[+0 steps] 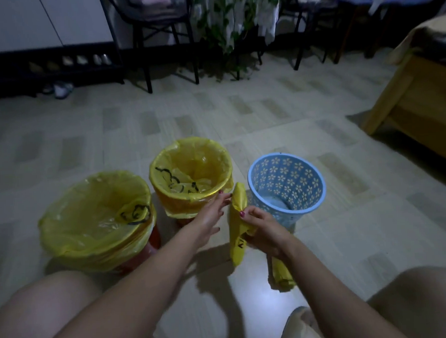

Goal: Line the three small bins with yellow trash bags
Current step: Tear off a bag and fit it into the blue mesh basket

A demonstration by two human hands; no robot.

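Observation:
Three small bins stand on the floor. The left red bin (153, 239) and the middle bin (183, 220) each carry a yellow trash bag (95, 217) (191, 168) folded over the rim. The blue flower-pattern bin (287, 183) at right has no bag in it and tilts toward me. Between the middle and blue bins my right hand (264, 231) grips a folded yellow bag (237, 227). Fingertips of my left hand (213, 210) touch that bag's upper edge. A further yellow bag piece (280, 271) hangs below my right wrist.
My bare knees frame the bottom of the view, with a slipper (300, 325) between them. A wooden bed frame (415, 107) stands at right. Black chair legs (147, 69), a plant (225, 31) and a shoe rack (51, 64) line the far wall.

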